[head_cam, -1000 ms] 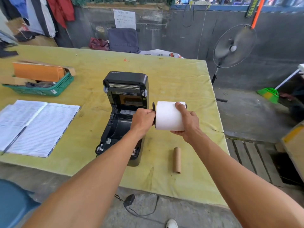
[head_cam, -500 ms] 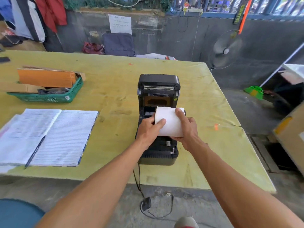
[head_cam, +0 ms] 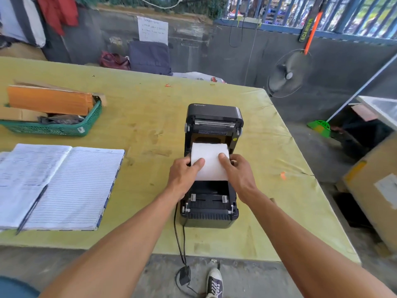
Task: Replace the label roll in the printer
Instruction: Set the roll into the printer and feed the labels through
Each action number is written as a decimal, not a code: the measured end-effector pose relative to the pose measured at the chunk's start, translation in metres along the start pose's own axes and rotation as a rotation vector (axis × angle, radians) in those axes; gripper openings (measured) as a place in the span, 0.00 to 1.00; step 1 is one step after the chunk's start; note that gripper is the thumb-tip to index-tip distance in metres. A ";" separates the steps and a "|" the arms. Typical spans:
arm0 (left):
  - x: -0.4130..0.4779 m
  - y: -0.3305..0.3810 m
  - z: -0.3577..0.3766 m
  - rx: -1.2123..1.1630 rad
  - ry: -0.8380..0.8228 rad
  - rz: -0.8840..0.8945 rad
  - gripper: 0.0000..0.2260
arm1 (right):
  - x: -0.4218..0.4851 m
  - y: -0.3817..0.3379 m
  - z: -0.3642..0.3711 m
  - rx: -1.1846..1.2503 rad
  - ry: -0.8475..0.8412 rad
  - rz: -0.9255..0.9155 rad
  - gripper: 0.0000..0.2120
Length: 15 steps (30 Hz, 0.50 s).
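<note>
My left hand [head_cam: 185, 173] and right hand [head_cam: 238, 171] grip the white label roll [head_cam: 209, 161] by its ends, thumbs on top, over the open printer [head_cam: 211, 166] bay. Not seated yet; feeding, lid closing remain.

The scene is lit by bright, even daylight, admitted through the blue metal railing [head_cam: 335, 16] at the upper right, where the background is slightly washed out. Only soft, faint shadows are cast on the yellow-green cloth-covered table [head_cam: 133, 117]. The white paper label roll [head_cam: 209, 162] is rendered nearly featureless by glare. Straight lines are bowed toward the edges by wide-angle distortion, and slight motion blur is seen on the open lined notebook [head_cam: 64, 186].
</note>
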<state>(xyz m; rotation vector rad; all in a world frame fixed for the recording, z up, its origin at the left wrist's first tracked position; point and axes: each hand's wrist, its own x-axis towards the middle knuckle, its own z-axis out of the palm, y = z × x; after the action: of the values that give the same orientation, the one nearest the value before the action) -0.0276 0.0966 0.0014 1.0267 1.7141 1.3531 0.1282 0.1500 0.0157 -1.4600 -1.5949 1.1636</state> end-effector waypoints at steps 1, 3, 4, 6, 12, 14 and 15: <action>0.003 0.001 0.002 0.005 -0.002 0.009 0.13 | 0.004 -0.001 -0.001 -0.023 -0.002 -0.013 0.30; 0.009 0.000 0.007 0.012 -0.002 0.023 0.15 | 0.011 -0.002 -0.004 -0.047 -0.015 -0.050 0.29; 0.011 -0.002 0.010 0.021 0.003 0.027 0.16 | 0.014 -0.002 -0.005 -0.044 -0.026 -0.065 0.28; 0.014 -0.007 0.013 0.044 0.020 0.031 0.16 | 0.017 0.002 -0.007 -0.029 -0.044 -0.084 0.25; 0.014 -0.018 0.014 0.027 0.017 0.033 0.12 | 0.015 0.025 -0.002 0.014 -0.100 -0.113 0.17; 0.011 -0.022 0.014 0.015 0.022 0.031 0.12 | 0.015 0.030 0.000 0.031 -0.114 -0.129 0.16; 0.010 -0.024 0.014 0.027 0.024 0.034 0.12 | 0.015 0.032 0.001 0.035 -0.122 -0.133 0.16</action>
<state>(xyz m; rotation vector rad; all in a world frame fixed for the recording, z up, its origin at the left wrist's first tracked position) -0.0232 0.1077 -0.0253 1.0636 1.7443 1.3725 0.1376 0.1635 -0.0150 -1.2615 -1.7176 1.2171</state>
